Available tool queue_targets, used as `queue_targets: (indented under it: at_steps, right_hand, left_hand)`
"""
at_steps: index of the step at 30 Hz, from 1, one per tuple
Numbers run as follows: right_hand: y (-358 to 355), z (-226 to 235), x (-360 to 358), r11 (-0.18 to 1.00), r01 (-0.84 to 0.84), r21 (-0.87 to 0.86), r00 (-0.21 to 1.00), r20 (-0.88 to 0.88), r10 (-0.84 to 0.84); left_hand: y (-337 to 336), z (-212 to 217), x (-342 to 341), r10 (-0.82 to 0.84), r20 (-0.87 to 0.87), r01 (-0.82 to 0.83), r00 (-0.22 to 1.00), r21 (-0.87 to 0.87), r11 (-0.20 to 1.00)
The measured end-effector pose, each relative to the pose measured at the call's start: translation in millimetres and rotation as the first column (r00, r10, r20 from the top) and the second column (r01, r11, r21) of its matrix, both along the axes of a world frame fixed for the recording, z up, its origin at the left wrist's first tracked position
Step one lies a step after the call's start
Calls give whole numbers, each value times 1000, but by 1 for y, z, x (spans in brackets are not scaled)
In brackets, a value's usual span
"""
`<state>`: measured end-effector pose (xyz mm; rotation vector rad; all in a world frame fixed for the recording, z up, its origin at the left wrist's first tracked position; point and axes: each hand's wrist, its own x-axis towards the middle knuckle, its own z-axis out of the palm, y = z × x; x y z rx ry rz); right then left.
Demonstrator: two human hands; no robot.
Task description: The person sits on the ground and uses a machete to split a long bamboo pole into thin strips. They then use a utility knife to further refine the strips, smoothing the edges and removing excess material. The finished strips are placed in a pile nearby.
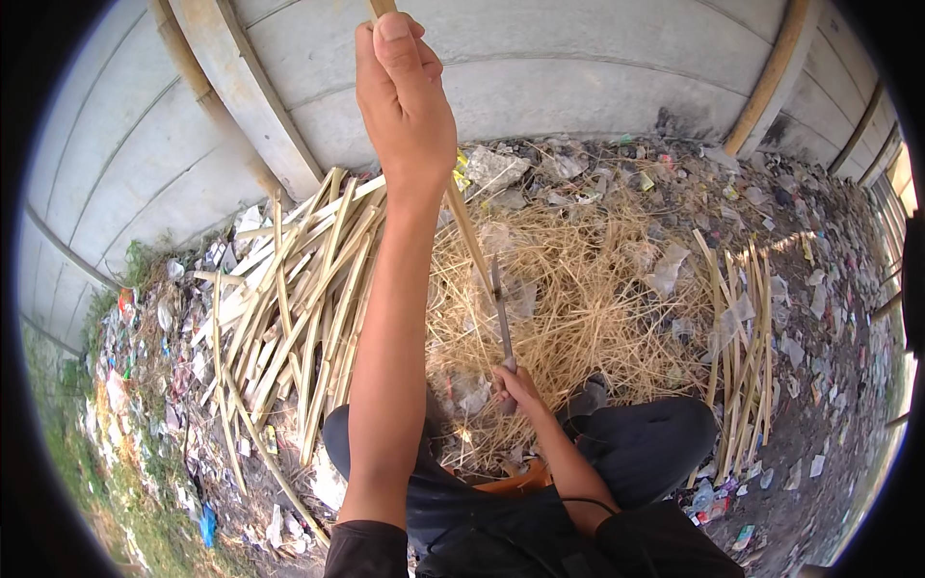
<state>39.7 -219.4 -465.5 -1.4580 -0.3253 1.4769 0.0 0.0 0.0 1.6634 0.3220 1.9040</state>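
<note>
My left hand (pixel 405 96) grips the bamboo strip (pixel 469 231) tight up high. My right hand (pixel 515 387) squeezes the knife (pixel 502 318). A slip could cut my arm.

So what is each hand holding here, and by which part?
The left hand grips a bamboo strip near its upper end; the right hand holds a knife by its handle, blade against the strip.
</note>
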Motion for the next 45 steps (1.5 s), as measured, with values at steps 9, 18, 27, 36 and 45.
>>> queue_targets:
  at_steps: [9, 18, 27, 36, 45]
  right_hand:
    - [25, 25, 3, 925, 175, 338, 941, 219, -258]
    - [1, -7, -30, 977, 162, 139, 963, 192, -187]
    - [11, -2, -20, 950, 224, 219, 966, 81, -246]
    - [20, 7, -20, 890, 262, 374, 957, 22, -291]
    - [9, -32, -21, 974, 153, 169, 936, 291, -198]
  left_hand:
    - [3, 2, 12, 57, 6, -57, 998, 11, 998]
    - [-3, 5, 12, 63, 0, -63, 998, -1, 998]
    - [14, -1, 5, 111, 17, -112, 994, 49, 993]
    - [12, -7, -13, 102, 17, -103, 995, 0, 995]
    - [11, -3, -35, 1, 91, 9, 996, -101, 995]
